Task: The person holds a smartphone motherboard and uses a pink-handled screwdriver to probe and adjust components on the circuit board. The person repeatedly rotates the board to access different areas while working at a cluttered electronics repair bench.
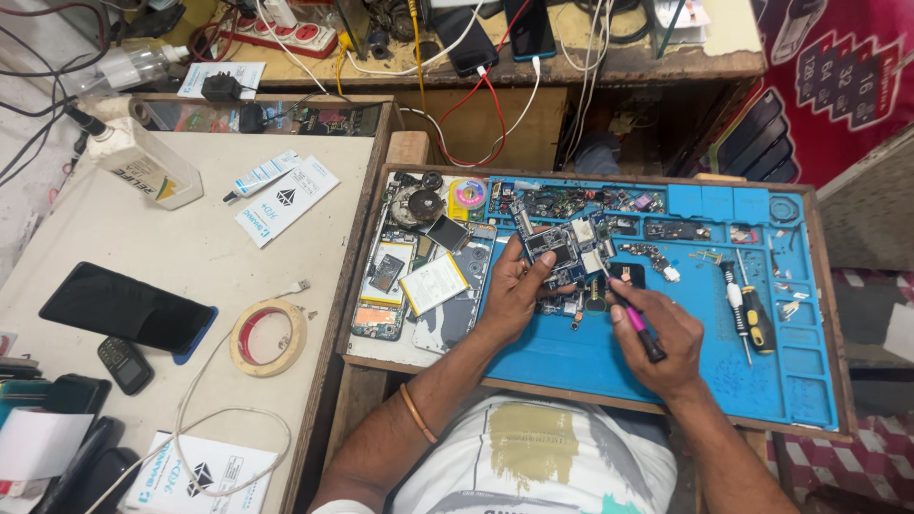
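Note:
My left hand (516, 293) grips a small phone circuit board (562, 249) with metal shields, held just above the blue work mat (714, 324). My right hand (666, 338) is closed around a thin tool with a pink and black handle (640, 324), its tip pointing at the board's right edge. More board pieces lie on the mat under my hands. A phone back shell (455, 305) lies to the left of my left hand.
A yellow-handled screwdriver (757, 322) and a slim white-handled one (735, 300) lie on the mat's right. Left table holds a black phone (124, 306), tape roll (268, 336), small keypad phone (125, 365), plastic bottle (152, 167) and white cable. Chargers and wires crowd the far bench.

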